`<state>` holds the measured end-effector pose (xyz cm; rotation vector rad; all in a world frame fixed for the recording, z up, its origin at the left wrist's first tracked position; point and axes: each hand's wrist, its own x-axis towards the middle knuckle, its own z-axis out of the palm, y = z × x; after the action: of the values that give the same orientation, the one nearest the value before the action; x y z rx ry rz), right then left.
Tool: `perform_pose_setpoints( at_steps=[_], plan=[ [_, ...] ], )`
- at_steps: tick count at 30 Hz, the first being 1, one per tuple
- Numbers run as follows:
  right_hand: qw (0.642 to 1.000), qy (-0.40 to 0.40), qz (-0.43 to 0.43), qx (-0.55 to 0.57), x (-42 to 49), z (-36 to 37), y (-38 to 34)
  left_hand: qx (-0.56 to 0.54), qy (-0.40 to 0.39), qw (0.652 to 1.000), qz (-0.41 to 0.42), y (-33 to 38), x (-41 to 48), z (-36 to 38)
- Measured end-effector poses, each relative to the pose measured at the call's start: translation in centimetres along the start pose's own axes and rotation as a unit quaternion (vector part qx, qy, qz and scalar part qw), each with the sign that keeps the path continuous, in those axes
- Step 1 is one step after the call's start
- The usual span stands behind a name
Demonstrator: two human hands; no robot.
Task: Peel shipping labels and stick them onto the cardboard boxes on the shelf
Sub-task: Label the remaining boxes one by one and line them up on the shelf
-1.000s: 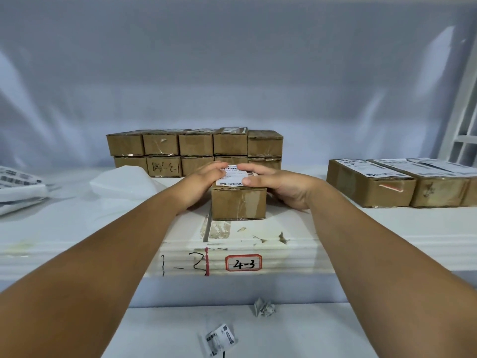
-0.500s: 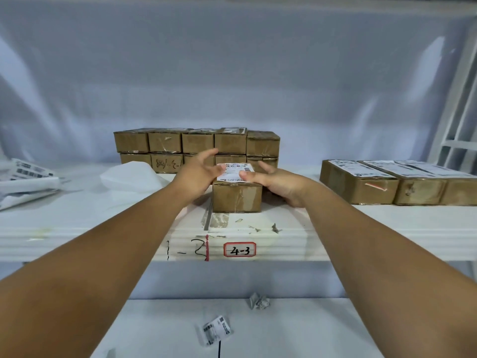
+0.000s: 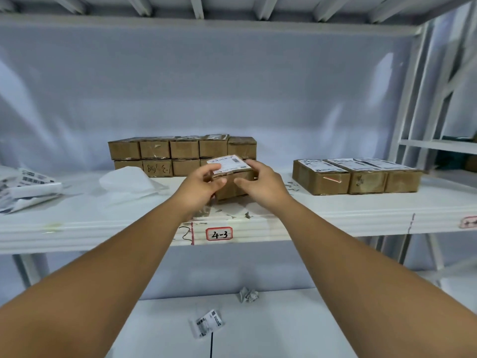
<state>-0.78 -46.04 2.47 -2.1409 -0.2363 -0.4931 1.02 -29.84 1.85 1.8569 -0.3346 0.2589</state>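
A small cardboard box [image 3: 233, 188] with a white shipping label [image 3: 228, 163] on its top sits tilted at the front middle of the white shelf [image 3: 361, 215]. My left hand [image 3: 204, 184] grips its left side, thumb on the label's left edge. My right hand [image 3: 260, 180] holds its right side, fingers curled over the top right corner. Behind it stands a two-layer stack of unlabelled boxes [image 3: 180, 153]. Three labelled boxes [image 3: 356, 175] lie in a row on the right.
A pile of label sheets [image 3: 23, 188] lies at the shelf's left end, a white backing sheet [image 3: 129, 180] beside it. The shelf edge bears a "4-3" tag [image 3: 219, 233]. On the lower surface lie a crumpled paper [image 3: 248, 295] and a loose label [image 3: 207, 322].
Both hands went from pressing the label flat to gripping the box's sides. The box has tipped and shifted slightly right.
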Motion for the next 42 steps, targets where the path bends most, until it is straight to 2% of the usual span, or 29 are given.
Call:
perform_pose_setpoints(
  at_steps=[5,8,12,14,18,21,26,29,34,38,42],
  plan=[
    [0.987,0.051,-0.058,-0.144,0.2,-2.5,1.4,-0.008,0.031,0.999,0.041,2.0,1.2,3.9],
    [0.979,0.088,-0.074,-0.171,0.7,-4.2,3.2,-0.018,0.029,0.998,0.047,2.8,2.1,6.7],
    [0.970,0.091,-0.086,-0.207,1.1,-6.5,6.1,-0.003,0.010,0.999,0.053,2.7,3.1,9.9],
    [0.955,0.091,-0.102,-0.263,1.3,-7.6,7.2,0.027,0.001,0.997,0.072,2.4,3.7,11.0],
    [0.906,0.190,-0.172,-0.337,1.7,-7.7,8.8,0.118,-0.021,0.987,0.106,1.8,4.4,12.7],
    [0.908,0.194,-0.139,-0.344,1.7,-7.5,9.2,0.173,-0.010,0.977,0.125,1.5,4.4,13.1],
    [0.918,0.140,-0.080,-0.362,1.4,-7.8,9.3,0.212,0.028,0.969,0.122,1.4,4.0,13.1],
    [0.917,0.140,-0.066,-0.369,1.4,-7.7,9.3,0.208,-0.004,0.973,0.103,1.3,4.1,13.0],
    [0.902,0.157,-0.024,-0.401,1.3,-7.7,9.3,0.204,-0.099,0.970,0.089,1.4,3.9,13.2],
    [0.906,0.144,-0.006,-0.398,1.2,-7.7,9.1,0.211,-0.173,0.960,0.064,1.5,4.1,13.2],
    [0.908,0.136,-0.001,-0.397,1.2,-7.6,9.2,0.169,-0.222,0.959,0.053,1.2,4.4,13.4]
  ],
)
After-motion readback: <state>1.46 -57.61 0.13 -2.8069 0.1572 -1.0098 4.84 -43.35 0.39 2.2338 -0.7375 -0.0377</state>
